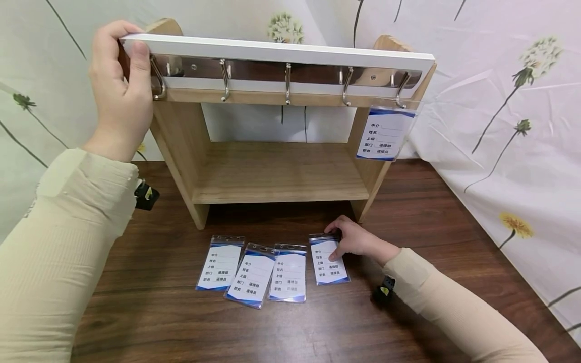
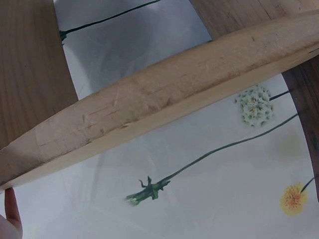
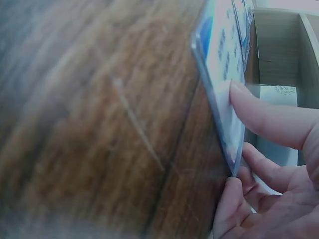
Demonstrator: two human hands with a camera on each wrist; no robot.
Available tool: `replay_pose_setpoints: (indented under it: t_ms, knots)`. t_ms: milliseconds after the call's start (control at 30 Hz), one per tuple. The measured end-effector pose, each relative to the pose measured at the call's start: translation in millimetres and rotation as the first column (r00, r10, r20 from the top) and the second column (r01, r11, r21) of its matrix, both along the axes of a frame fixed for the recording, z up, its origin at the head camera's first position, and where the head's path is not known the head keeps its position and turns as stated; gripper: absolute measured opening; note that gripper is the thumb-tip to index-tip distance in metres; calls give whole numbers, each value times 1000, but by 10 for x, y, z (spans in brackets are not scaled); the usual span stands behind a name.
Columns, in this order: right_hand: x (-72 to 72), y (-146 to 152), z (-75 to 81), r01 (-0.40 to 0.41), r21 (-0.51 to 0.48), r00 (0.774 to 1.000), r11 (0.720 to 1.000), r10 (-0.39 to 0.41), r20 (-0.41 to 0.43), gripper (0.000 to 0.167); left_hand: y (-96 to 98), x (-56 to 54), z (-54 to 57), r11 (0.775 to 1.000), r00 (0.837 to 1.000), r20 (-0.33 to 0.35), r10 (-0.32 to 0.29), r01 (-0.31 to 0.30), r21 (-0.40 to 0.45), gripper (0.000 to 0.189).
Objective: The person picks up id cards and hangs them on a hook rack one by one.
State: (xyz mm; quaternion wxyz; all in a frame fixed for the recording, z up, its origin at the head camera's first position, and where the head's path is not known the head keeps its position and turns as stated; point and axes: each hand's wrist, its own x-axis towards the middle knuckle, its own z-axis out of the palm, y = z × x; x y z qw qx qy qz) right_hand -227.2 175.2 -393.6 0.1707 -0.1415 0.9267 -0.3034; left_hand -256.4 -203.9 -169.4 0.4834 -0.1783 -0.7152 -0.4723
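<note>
My left hand [image 1: 121, 85] grips the left end of the white hook rail [image 1: 281, 48] on a wooden shelf unit [image 1: 277, 171], thumb over its front. Down on the table, my right hand [image 1: 356, 239] pinches the rightmost badge [image 1: 330, 269], a clear plastic card holder with a white and blue card. In the right wrist view the thumb [image 3: 264, 117] lies on the card's face and the other fingers are at its edge and behind it. Another badge [image 1: 386, 133] hangs from the rightmost metal hook [image 1: 401, 91].
Left of my right hand lie three more badges, one at the left [image 1: 221, 264], a tilted one [image 1: 251, 275] and one beside it [image 1: 288, 275]. Several metal hooks line the rail. Flower-printed white cloth [image 1: 490, 101] surrounds the dark wooden table [image 1: 181, 322].
</note>
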Motion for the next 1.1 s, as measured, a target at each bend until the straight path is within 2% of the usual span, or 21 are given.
replay_pose_setpoints:
  t_ms: [367,700,1100]
  knots:
    - [7,-38,57,-2,56,999,998,-1,51,57,-7,0,0,1000,1000,5,17,-17,-15,20]
    - [-15,-63,93,-40,112,997,993,32,74,54,-3,5,-1,1000,1000,3,17,-17,-9,20]
    - [12,-65,100,-23,89,997,996,17,69,56,-5,1,2,1000,1000,8,17,-17,-7,20]
